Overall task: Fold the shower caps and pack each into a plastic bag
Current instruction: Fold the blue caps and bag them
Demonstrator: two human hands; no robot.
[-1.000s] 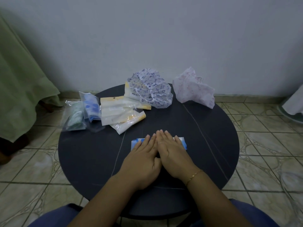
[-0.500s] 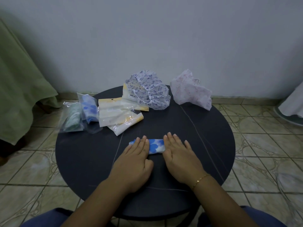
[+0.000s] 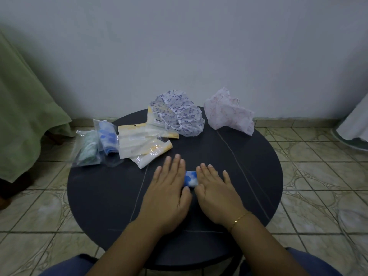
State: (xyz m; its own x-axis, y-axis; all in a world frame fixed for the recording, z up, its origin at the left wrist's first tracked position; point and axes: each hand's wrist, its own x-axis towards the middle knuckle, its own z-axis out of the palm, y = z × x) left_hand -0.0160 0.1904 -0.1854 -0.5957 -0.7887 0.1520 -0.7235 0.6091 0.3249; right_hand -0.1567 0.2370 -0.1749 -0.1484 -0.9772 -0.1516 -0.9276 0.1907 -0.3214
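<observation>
A blue-and-white shower cap [image 3: 190, 180], already folded down to a small packet, is pinned flat on the round dark bench [image 3: 103, 196] near its middle. It is pressed from both sides: the left hand [image 3: 169, 188] lies over its left end and the right hand [image 3: 216, 193] over its right end, both with fingers straight and flat, palms down, nothing gripped. Only a narrow strip of the cap is seen between them. The flat pressure is judged to serve for squeezing out air and setting the creases, so that the packet stays compact enough for a bag.

A loose stack of empty plastic bags [image 3: 142, 145] has been laid just beyond the left hand, within easy reach for the packing step. Further left, at the bench edge, two filled bags [image 3: 97, 145] are set aside, apparently holding caps already packed, though their contents are blurred. At the far edge a purple-patterned cap [image 3: 179, 118] and a pink cap [image 3: 229, 114] lie crumpled and unfolded, well apart from the working area, evidently awaiting their turn.
</observation>
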